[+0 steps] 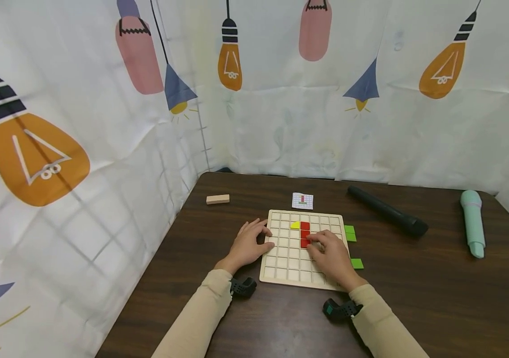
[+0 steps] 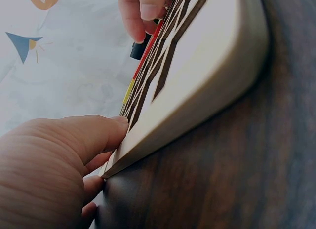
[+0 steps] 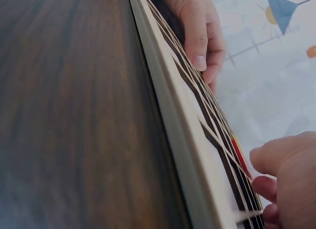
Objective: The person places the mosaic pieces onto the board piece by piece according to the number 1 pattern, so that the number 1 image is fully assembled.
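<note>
Head view, board: wooden grid board (image 1: 283, 266) lies flat on the dark table (image 1: 415, 298), centre of frame, just below a small card (image 1: 302, 201).
Head view, tiles: three red tiles (image 1: 305, 233) sit in a column in the grid's upper middle; a yellow tile (image 1: 295, 225) touches the top one on its left.
Head view, right hand: right hand (image 1: 332, 258) lies over the board's right half, fingertips curled onto the lowest red tile. Whether it pinches or only presses, cannot tell.
Head view, left hand: left hand (image 1: 249, 244) rests at the board's left edge, fingers loosely spread, thumb on the rim. It steadies, grips nothing.
Head view, spares: green tiles (image 1: 350, 232) lie on the table off the right edge, one more (image 1: 356, 263) lower down.
Left wrist view: left hand (image 2: 54, 165) fills lower left, thumb tip against the board (image 2: 217, 76) rim; red tile (image 2: 148, 49) and yellow edges show as thin strips, right-hand fingers (image 2: 143, 12) at top.
Right wrist view: right hand (image 3: 286, 174) at lower right, fingertip beside the red strip (image 3: 240, 155); left hand (image 3: 200, 31) at top on the far rim.
Handling, judged: tiles look thin, stiff, light, smooth-faced and likely to slide; best taken by the side edges, or tipped up at one corner. Board is rigid; hold it at the rim.
Elsewhere: wood block (image 1: 217, 199), black torch (image 1: 386, 211), mint handle (image 1: 472, 222).
</note>
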A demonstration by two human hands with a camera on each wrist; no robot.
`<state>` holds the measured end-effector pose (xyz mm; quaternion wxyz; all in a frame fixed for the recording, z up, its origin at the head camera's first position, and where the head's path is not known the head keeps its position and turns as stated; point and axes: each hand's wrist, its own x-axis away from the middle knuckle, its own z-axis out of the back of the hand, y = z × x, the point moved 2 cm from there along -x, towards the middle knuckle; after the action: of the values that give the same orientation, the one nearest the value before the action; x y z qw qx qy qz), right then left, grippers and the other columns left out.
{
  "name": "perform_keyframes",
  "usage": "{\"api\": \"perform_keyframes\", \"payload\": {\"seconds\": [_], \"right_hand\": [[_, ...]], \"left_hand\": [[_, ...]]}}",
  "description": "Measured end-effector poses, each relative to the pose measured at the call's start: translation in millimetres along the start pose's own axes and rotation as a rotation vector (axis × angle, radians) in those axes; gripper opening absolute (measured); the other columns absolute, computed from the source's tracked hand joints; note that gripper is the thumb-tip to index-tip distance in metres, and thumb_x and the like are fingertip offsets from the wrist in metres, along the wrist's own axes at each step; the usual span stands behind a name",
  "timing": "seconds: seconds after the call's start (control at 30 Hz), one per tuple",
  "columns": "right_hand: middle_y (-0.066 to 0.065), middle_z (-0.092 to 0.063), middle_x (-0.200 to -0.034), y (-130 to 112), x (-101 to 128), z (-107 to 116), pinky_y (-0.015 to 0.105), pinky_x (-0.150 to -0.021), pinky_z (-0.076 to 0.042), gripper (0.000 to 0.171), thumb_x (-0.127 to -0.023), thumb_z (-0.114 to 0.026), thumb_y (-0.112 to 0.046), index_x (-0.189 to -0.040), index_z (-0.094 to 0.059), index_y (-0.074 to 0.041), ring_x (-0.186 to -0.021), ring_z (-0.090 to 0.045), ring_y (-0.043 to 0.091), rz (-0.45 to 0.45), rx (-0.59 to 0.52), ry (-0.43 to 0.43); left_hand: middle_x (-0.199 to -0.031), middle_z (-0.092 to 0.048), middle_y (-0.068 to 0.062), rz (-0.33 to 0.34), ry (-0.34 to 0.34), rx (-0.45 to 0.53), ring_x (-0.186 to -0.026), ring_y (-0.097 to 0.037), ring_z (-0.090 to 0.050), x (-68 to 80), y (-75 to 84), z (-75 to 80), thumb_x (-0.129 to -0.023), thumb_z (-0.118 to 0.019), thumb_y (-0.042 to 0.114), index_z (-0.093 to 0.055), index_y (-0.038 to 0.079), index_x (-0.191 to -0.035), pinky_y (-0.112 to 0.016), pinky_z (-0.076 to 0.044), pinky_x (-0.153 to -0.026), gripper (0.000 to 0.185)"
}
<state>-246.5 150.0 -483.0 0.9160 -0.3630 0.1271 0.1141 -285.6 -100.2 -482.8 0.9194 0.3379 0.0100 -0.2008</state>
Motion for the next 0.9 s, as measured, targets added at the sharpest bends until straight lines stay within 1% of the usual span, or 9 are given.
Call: {"api": "perform_keyframes", "payload": {"seconds": [0.17, 0.27, 0.33, 0.4, 0.5, 0.7, 0.73, 0.8, 0.9], "right_hand": [[0.000, -0.063, -0.104, 2.1, 4.0, 9.6, 0.028, -0.064, -0.042, 0.019, -0.090, -0.070, -0.015, -0.109, -0.074, -0.011, -0.077, -0.050, 0.016, 0.033, -0.040, 0.077], [0.002, -0.065, -0.102, 2.9, 6.3, 14.3, 0.026, -0.061, -0.040, 0.018, -0.089, -0.071, -0.012, -0.107, -0.074, -0.010, -0.075, -0.048, 0.014, 0.058, -0.029, 0.122], [0.002, -0.065, -0.103, 4.2, 8.4, 17.2, 0.026, -0.062, -0.040, 0.018, -0.089, -0.071, -0.012, -0.106, -0.074, -0.010, -0.076, -0.049, 0.014, 0.059, -0.023, 0.136], [0.003, -0.065, -0.104, 5.7, 10.9, 20.9, 0.028, -0.063, -0.042, 0.018, -0.089, -0.070, -0.011, -0.107, -0.074, -0.009, -0.078, -0.051, 0.016, 0.054, -0.026, 0.145], [0.003, -0.065, -0.106, 9.2, 15.7, 28.1, 0.033, -0.069, -0.047, 0.019, -0.090, -0.068, -0.011, -0.108, -0.073, -0.010, -0.086, -0.057, 0.019, 0.041, -0.015, 0.158], [0.006, -0.065, -0.106, 22.0, 25.4, 45.0, 0.038, -0.069, -0.047, 0.021, -0.091, -0.068, -0.010, -0.111, -0.073, -0.008, -0.087, -0.058, 0.023, 0.020, 0.033, 0.190], [0.007, -0.064, -0.106, 25.2, 26.7, 47.7, 0.039, -0.069, -0.048, 0.021, -0.091, -0.068, -0.010, -0.112, -0.072, -0.008, -0.088, -0.058, 0.024, 0.014, 0.036, 0.189], [0.009, -0.065, -0.107, 31.8, 28.9, 53.5, 0.044, -0.074, -0.052, 0.022, -0.091, -0.068, -0.010, -0.112, -0.072, -0.006, -0.094, -0.061, 0.028, 0.006, 0.048, 0.189], [0.011, -0.065, -0.109, 41.6, 32.1, 63.0, 0.049, -0.077, -0.053, 0.022, -0.093, -0.067, -0.012, -0.113, -0.071, -0.006, -0.099, -0.062, 0.030, -0.021, 0.064, 0.171]], "left_hand": [[-0.152, -0.042, -0.005, -0.020, 0.007, 0.007, -0.146, -0.024, -0.027, -0.9, 3.6, -0.3, -0.090, -0.070, 0.031, -0.064, 0.018, -0.103, -0.044, -0.009, -0.123, 0.019], [-0.151, -0.043, -0.006, -0.030, 0.012, 0.013, -0.145, -0.025, -0.028, -0.5, 4.5, 0.4, -0.090, -0.070, 0.030, -0.064, 0.018, -0.102, -0.045, -0.009, -0.122, 0.018], [-0.151, -0.043, -0.007, -0.033, 0.014, 0.014, -0.145, -0.026, -0.028, 0.1, 4.3, 0.7, -0.090, -0.070, 0.030, -0.064, 0.018, -0.102, -0.046, -0.009, -0.122, 0.018], [-0.151, -0.043, -0.006, -0.029, 0.014, 0.014, -0.145, -0.026, -0.028, 0.8, 3.7, 0.7, -0.090, -0.071, 0.030, -0.064, 0.018, -0.102, -0.045, -0.009, -0.122, 0.018], [-0.150, -0.044, -0.007, -0.033, 0.016, 0.017, -0.145, -0.027, -0.029, 1.4, 2.6, 0.7, -0.090, -0.071, 0.029, -0.064, 0.017, -0.101, -0.047, -0.010, -0.122, 0.018], [-0.151, -0.043, -0.006, -0.018, 0.011, 0.022, -0.145, -0.025, -0.028, 2.2, 1.6, 1.2, -0.090, -0.070, 0.030, -0.064, 0.018, -0.101, -0.045, -0.008, -0.122, 0.018], [-0.151, -0.043, -0.005, -0.015, 0.010, 0.024, -0.145, -0.025, -0.028, 2.4, 1.6, 1.4, -0.090, -0.070, 0.030, -0.064, 0.018, -0.102, -0.045, -0.008, -0.123, 0.018], [-0.151, -0.043, -0.006, -0.015, 0.012, 0.029, -0.145, -0.026, -0.028, 2.9, 2.1, 1.9, -0.090, -0.070, 0.029, -0.064, 0.018, -0.101, -0.045, -0.008, -0.122, 0.018], [-0.152, -0.042, -0.004, -0.002, 0.005, 0.023, -0.146, -0.024, -0.027, 2.3, 2.0, 1.4, -0.090, -0.070, 0.030, -0.063, 0.019, -0.101, -0.043, -0.007, -0.123, 0.018]]}}
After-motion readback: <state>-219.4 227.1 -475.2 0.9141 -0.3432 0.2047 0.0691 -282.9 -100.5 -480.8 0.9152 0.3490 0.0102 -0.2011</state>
